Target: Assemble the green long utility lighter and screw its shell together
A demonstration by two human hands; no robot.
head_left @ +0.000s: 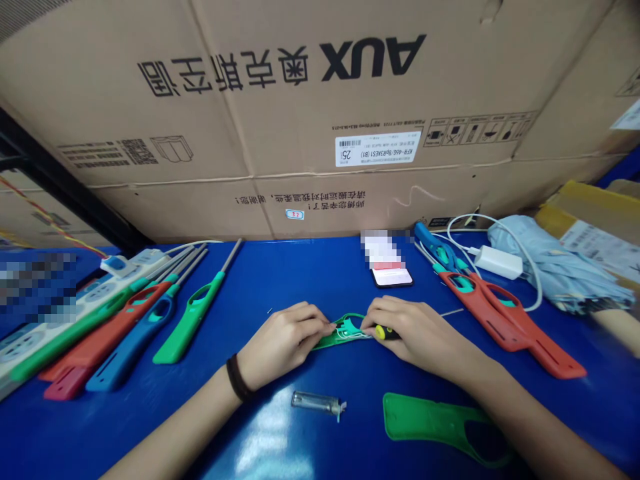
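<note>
Near the middle of the blue table lies an opened green lighter shell (pixel 327 341) with thin white wires and a teal trigger (pixel 350 325) inside. My left hand (pixel 287 337) pinches its left part. At its right end is my right hand (pixel 413 333), fingers curled round a yellow and black screwdriver (pixel 384 333) and fingertips at the shell. A thin metal rod (pixel 453 312) shows to the right of that hand. In front lies a clear fuel tank (pixel 316 403), and a loose green half shell (pixel 430 419) rests beside my right forearm, which partly covers it.
Several long lighters (pixel 110 327) and a white power strip (pixel 93 297) are at left. A single green lighter (pixel 187 320) lies nearer. Behind are a phone (pixel 393 275) and a big carton (pixel 280 133). Red lighters (pixel 490 307), a white charger (pixel 499 263) and an umbrella (pixel 545 260) are at right.
</note>
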